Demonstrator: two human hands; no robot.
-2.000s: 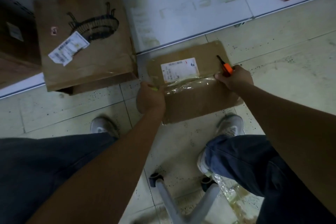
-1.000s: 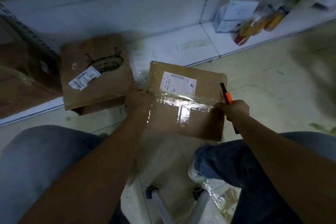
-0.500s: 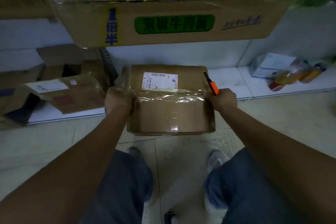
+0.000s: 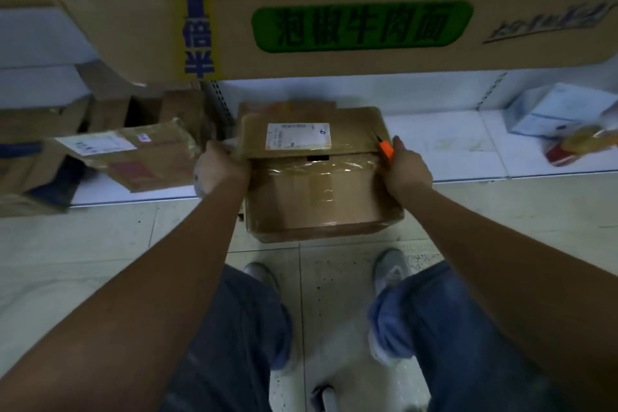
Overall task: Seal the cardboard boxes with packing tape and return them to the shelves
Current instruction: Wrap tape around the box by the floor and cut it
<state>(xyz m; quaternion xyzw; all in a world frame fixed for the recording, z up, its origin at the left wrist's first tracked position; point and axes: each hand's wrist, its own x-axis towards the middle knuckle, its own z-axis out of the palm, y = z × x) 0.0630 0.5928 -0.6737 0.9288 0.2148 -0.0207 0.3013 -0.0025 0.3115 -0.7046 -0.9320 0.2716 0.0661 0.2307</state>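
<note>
My left hand grips the taped box at its left side, and my right hand clamps the right side with the orange cutter tucked in its grip, so neither drops. The box hangs above the floor, just short of the far low shelf, where I judge it belongs.

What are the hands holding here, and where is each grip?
Both hold the taped cardboard box: left hand on its left upper edge, right hand on its right upper edge, also gripping an orange cutter.

Brown cardboard box, clear tape across top seam, white label on far flap, held above floor before lower shelf edge.
</note>
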